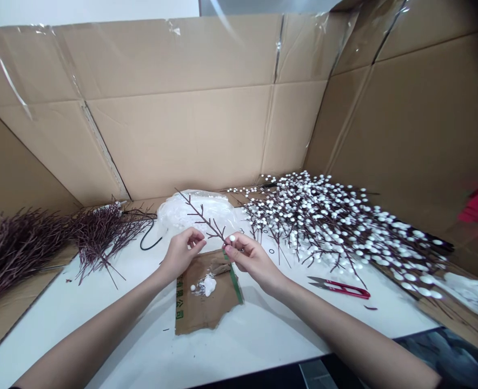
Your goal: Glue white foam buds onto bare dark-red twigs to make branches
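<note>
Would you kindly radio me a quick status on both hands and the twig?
Right hand pinching brown twig, white bead alongside. Left hand close beside, contact unclear. Snips off right, out of the way.

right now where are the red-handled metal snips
In the head view, the snips lie on the white tabletop at right, between the right forearm and white-tipped dark-brown branches.
</note>
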Tool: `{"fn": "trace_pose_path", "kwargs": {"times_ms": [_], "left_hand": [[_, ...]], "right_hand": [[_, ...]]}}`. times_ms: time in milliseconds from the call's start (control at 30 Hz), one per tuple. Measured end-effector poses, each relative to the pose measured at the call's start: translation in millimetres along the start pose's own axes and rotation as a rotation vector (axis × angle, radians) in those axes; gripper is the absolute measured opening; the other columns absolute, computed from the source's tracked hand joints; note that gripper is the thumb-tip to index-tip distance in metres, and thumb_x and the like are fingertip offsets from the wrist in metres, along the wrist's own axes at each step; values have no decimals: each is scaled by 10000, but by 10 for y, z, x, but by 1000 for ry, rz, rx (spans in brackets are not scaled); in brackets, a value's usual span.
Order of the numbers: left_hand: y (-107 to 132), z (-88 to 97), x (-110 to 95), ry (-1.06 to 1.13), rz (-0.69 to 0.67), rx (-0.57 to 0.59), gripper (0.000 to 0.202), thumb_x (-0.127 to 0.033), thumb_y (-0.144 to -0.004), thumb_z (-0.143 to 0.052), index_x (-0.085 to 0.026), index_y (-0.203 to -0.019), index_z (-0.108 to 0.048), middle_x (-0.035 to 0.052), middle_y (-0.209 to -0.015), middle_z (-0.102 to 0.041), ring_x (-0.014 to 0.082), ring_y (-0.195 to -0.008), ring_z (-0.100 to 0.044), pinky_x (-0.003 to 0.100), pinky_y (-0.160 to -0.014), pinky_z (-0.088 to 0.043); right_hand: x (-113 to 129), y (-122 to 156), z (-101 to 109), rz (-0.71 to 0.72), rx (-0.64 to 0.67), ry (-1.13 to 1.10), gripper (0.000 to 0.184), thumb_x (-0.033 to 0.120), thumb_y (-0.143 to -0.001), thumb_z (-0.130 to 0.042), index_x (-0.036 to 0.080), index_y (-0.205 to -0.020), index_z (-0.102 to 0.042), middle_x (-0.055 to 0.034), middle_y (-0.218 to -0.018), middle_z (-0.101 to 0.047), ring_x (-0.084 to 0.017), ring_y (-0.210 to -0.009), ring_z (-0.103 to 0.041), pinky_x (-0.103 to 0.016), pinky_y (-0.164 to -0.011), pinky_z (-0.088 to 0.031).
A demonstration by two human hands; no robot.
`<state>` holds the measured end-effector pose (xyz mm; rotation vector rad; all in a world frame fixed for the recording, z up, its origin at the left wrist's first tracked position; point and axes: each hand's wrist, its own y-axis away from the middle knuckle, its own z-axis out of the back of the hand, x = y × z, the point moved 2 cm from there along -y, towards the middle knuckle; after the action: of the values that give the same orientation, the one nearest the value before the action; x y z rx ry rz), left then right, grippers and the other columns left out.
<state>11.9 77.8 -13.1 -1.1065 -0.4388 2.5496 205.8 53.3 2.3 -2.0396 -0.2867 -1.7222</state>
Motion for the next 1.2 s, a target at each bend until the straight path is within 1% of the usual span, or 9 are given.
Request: {"fn": "trace_pose_path", "kwargs": {"times_ms": [33,133,200,300,467,667,833,1033,1200], "left_hand": [[69,-1,-73,76,27,-6,138,-311,-816,-548,-183,-858,-579,22,-794,-638,149,-707,-584,264,-670,-459],[290,-17,-271,545,252,-37,189,-316,-731,-664,-178,-849,-609,25,-838,-652,151,-770,-602,254,-713,-464],[413,-35,-374,687,382,-28,225,-317,-714,-692,-186,-885,-628,23,-846,-664,143,-773,-600,237,-693,-459],[517,-67,-449,812,477,2,253,-328,-723,-698,-195,-932,-649,22,-847,-674,130,-767,-593,229,-697,-457],[534,-125,-478,963,475,0,188,-333,-762,-670,-193,-887,-658,-4,-752,-641,110,-751,-578,242,-779,-451],[498,-156,-590,1085,420,-1,180,-321,-782,-653,-174,-886,-665,54,-978,-669,165,-928,-600,321,-915,-434],[481,-153,-602,1111,412,-36,192,-310,-777,-658,-168,-906,-674,82,-1070,-664,209,-1046,-581,358,-950,-436],[449,-159,-646,1186,407,-36,198,-306,-762,-675,-161,-894,-696,81,-1001,-709,192,-977,-637,345,-977,-432],[455,-189,-656,1250,425,-50,172,-280,-746,-696,-153,-862,-700,71,-940,-729,190,-926,-664,352,-961,-455]], "right_hand": [[6,4,-2,6,-5,-2,254,413,-800,-611,181,-782,-511,56,-636,-408,-50,-473,-279,-199,-422,-199],[10,16,-8,33,-32,-4,250,404,-790,-624,179,-756,-520,42,-651,-437,-70,-519,-340,-207,-468,-264],[8,24,-10,65,-56,17,236,393,-792,-624,179,-745,-536,28,-680,-459,-88,-573,-392,-216,-517,-312],[12,31,-16,98,-64,53,203,376,-805,-613,183,-756,-572,2,-754,-513,-124,-688,-471,-239,-621,-376],[37,35,-23,71,-52,35,186,372,-810,-606,186,-804,-610,-21,-831,-576,-153,-794,-522,-257,-714,-409],[39,29,-36,30,-38,19,236,406,-833,-565,179,-858,-623,-11,-757,-552,-140,-714,-515,-246,-646,-409],[12,20,-35,64,-53,86,272,429,-850,-534,177,-750,-549,0,-726,-507,-107,-605,-419,-230,-555,-349],[-61,42,-55,101,-48,204,259,411,-884,-479,193,-743,-472,24,-654,-418,-106,-572,-346,-226,-513,-289],[-94,69,-83,115,-38,252,252,386,-890,-459,199,-725,-416,30,-654,-412,-96,-550,-331,-217,-498,-274]]}}
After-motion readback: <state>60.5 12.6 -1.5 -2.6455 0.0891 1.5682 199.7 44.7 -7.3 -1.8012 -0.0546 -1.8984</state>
